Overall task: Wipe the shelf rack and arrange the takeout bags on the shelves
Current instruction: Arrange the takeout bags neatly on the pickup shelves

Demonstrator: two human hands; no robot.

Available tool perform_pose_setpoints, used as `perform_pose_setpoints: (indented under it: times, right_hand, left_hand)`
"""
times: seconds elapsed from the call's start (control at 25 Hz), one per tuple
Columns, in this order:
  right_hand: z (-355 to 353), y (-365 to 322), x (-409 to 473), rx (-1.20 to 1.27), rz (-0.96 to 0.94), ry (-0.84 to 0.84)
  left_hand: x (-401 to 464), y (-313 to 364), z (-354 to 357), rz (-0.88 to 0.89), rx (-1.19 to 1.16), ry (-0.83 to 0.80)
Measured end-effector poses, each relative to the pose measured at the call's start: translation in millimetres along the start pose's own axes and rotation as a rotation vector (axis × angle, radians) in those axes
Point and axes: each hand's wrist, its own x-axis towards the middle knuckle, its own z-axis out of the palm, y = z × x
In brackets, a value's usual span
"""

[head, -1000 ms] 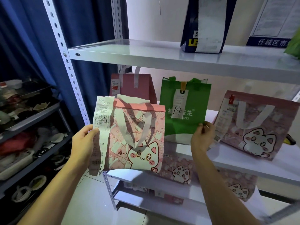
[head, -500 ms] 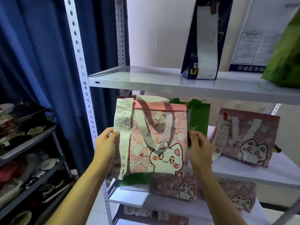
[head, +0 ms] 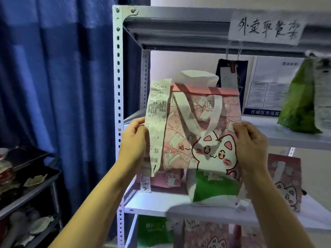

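Both hands are gripping the pink cat bag (head: 202, 129) by its side edges, left hand (head: 133, 140) and right hand (head: 250, 142) curled round it, holding it upright in front of the upper shelf (head: 293, 138), probably so it lands squarely, receipt (head: 157, 122) facing out

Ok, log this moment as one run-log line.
step: placing bag | left hand: grips pink cat bag edge | right hand: grips other edge | bag: lifted before upper shelf | receipt: hangs from bag

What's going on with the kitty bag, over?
Both hands, left and right, grip the pink cat-print takeout bag by its sides. Held up before the upper grey metal shelf. Dark blue paper bag stands behind it.
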Motion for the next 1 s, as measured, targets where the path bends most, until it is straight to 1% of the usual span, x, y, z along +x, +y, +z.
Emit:
perform_pose_setpoints:
  times: [0.12,0.36,0.52,0.64,0.72,0.84,0.92,1.0]
  right_hand:
    - [14,-14,20,0.008,-0.072,0.04]
    - [48,-22,46,-0.087,-0.228,0.079]
    - [61,-5,66,-0.068,-0.192,0.087]
    - [68,-5,89,-0.066,-0.157,0.041]
    - [75,-11,104,-0.052,-0.187,0.025]
    - [88,-13,126,-0.055,-0.295,0.044]
    - [97,-3,133,-0.075,-0.334,0.041]
    - [106,22,137,-0.096,-0.296,0.014]
  left_hand:
    - [8,9,-12,0.104,0.053,0.032]
    - [24,1,-22,0.181,0.151,0.026]
    - [40,-10,-20,0.189,0.148,-0.016]
    - [62,-13,-17,0.21,0.154,0.008]
    - [78,-11,-16,0.256,0.133,0.027]
    - [101,-11,-13,0.316,0.132,0.036]
    - [113,-19,-9,0.301,0.156,0.041]
    - [119,-34,-5,0.247,0.19,0.059]
